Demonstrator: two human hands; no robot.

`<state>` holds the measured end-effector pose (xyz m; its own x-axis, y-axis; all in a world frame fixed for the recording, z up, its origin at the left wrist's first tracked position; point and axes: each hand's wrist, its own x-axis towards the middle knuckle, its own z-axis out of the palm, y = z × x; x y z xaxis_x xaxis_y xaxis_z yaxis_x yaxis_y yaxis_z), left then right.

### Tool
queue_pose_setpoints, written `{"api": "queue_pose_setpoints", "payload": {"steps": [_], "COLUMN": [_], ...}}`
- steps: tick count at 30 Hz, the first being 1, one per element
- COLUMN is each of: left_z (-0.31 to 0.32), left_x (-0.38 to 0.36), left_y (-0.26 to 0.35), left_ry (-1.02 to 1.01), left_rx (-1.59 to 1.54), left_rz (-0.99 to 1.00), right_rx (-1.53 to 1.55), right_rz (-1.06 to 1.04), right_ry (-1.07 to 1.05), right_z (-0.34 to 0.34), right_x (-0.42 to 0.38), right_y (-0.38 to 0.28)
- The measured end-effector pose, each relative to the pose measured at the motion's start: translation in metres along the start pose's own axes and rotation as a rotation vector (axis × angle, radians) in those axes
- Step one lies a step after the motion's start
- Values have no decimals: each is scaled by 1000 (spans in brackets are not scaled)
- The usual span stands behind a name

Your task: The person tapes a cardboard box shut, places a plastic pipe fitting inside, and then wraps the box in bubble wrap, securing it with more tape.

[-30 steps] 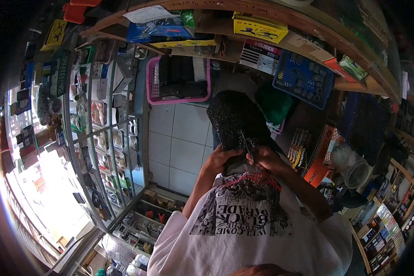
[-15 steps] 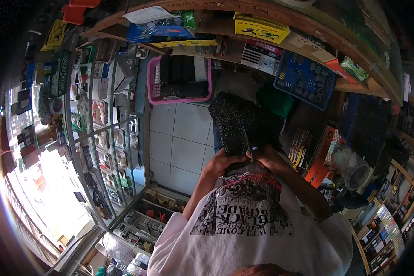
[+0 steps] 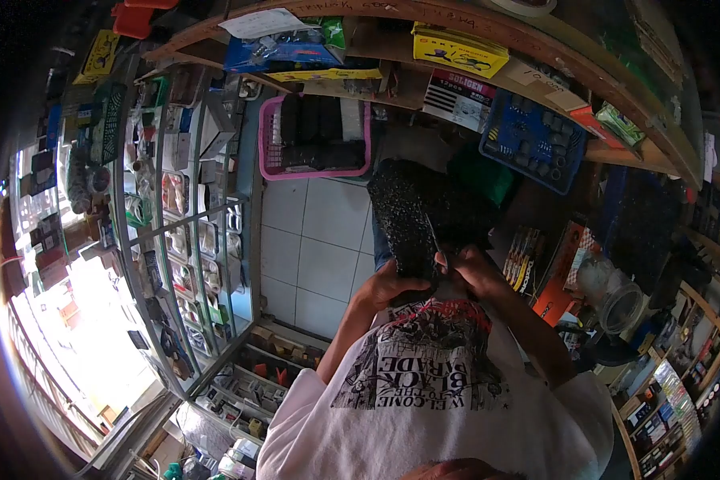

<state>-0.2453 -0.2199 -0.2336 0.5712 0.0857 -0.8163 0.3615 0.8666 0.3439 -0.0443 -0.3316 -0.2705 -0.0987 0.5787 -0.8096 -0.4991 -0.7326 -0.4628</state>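
Observation:
A black speckled sheet lies in front of my body, in the middle of the view. My left hand is closed on its near edge, with the fingers wrapped round it. My right hand, close beside on the right, is closed round a thin metal tool, whose long blade points away from me along the sheet. The handle of this tool is mostly hidden by the fingers. Dark material, hard to make out, spreads to the right of the sheet.
A pink basket with black packs stands on the tiled floor. Beyond my hands are a blue tray of small parts and a wooden shelf. Glass display shelves line the left. A clear jar stands right.
My right hand has shifted slightly up and to the right with the tool, away from my left hand. The sheet has moved a little to the right.

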Motion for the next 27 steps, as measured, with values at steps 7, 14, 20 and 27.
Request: {"api": "queue_pose_setpoints", "payload": {"steps": [7, 14, 20, 27], "left_z": [-11, -47, -79, -105], "left_x": [6, 21, 64, 179], "left_y": [-7, -2, -29, -16], "left_ry": [-44, -93, -196, 397], "left_rx": [110, -647, -429, 295], "left_rz": [50, 0, 261, 471], "right_rx": [-35, -2, 33, -414], "right_rz": [-107, -73, -121, -447], "right_ry": [23, -169, -152, 356], "right_z": [5, 6, -2, -135], "right_x": [4, -8, 9, 122], "right_y": [1, -19, -15, 76]}}
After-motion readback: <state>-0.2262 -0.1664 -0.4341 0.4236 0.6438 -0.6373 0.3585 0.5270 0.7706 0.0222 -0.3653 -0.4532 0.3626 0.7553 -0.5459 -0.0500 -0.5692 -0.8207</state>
